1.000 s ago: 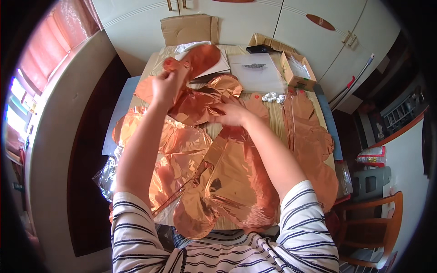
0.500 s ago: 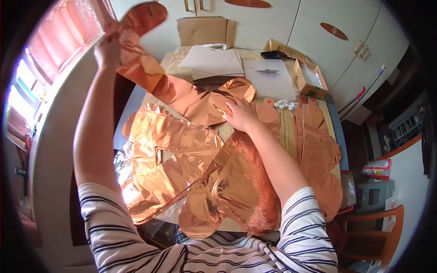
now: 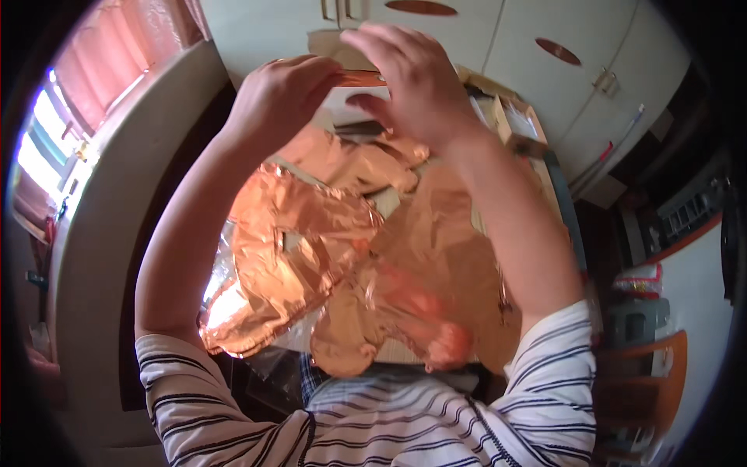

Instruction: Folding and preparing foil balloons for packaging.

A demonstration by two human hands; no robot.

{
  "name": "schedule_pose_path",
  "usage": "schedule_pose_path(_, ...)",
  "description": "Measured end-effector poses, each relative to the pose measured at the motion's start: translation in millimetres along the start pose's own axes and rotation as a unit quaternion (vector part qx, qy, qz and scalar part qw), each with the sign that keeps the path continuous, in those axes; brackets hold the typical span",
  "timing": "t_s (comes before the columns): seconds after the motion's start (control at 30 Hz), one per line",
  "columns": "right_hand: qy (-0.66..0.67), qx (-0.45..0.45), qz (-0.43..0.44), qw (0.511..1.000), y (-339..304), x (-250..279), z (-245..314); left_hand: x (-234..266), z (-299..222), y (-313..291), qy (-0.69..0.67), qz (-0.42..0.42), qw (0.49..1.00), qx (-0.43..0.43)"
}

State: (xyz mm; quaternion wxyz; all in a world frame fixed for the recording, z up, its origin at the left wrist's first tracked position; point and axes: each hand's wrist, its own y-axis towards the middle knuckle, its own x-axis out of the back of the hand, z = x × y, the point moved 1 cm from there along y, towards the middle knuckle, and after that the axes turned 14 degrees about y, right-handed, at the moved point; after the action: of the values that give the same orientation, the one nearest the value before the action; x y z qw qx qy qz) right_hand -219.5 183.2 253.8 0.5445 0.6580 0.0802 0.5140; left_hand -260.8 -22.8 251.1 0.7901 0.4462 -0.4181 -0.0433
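Observation:
Both my hands are raised over the far part of the table. My left hand (image 3: 282, 97) is closed on a flat copper-coloured foil balloon; only a narrow orange edge (image 3: 361, 79) of it shows between the hands. My right hand (image 3: 424, 89), blurred, has its thumb and fingers apart around the far end of that edge; whether it touches is unclear. Below lie more uninflated foil shapes: one with a small rectangular cutout (image 3: 311, 261) at left, a lobed one (image 3: 346, 342) near my body, and a crumpled one (image 3: 350, 159) just beyond. My right forearm hides part of the right side.
An open cardboard box (image 3: 520, 124) stands at the table's back right. Behind it are white cupboards (image 3: 498, 39). A curved pale wall edge (image 3: 109, 233) runs along the left, with a pink curtain (image 3: 109, 54) beyond. A wooden chair (image 3: 661, 381) is at lower right.
My right hand has lifted off the foil and moved up beside my left. My left hand has shifted right from the upper left, and the long raised foil no longer stretches out there.

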Motion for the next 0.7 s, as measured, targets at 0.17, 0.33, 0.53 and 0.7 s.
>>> schedule_pose_path(0.17,0.072,-0.174,0.104,0.977,-39,54,-2,16,-88,-40,-0.006,-0.185,0.982,-0.029)
schedule_pose_path(0.33,0.008,-0.285,0.046,0.957,-87,126,1,-11,-152,-171,-0.169,0.088,0.964,-0.188)
schedule_pose_path(0.53,-0.101,-0.202,0.004,0.974,-132,163,101,-39,-196,-235,-0.198,0.255,0.941,-0.103)
schedule_pose_path(0.7,-0.153,-0.076,0.123,0.978,-220,119,177,-5,-229,-237,-0.236,0.261,0.929,-0.113)
